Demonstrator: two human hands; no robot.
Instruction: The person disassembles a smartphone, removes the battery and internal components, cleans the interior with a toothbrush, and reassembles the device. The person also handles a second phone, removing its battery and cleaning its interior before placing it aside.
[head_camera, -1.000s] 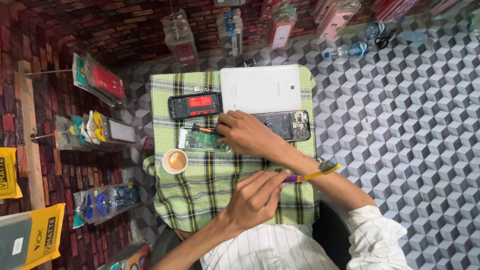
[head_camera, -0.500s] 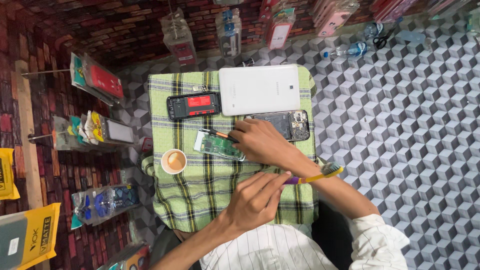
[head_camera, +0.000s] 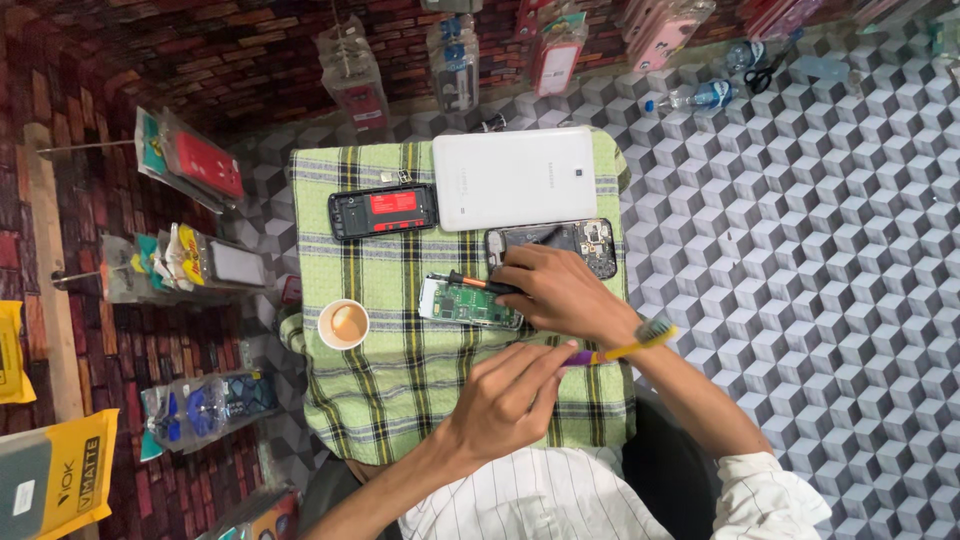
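A small bench covered with a green checked cloth stands in the middle of the view. The floor carries a grey and white cube pattern. On the left and along the top runs a dark red brick-patterned wall, hung with packaged goods on hooks. Two plastic bottles and scissors lie on the floor at the upper right. The light is even.

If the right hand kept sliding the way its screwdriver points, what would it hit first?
The right hand holds a screwdriver pointing toward the picture's left, over the green circuit board. Straight on, it likely crosses bare checked cloth; the cup sits slightly below that line. Depth is unclear.
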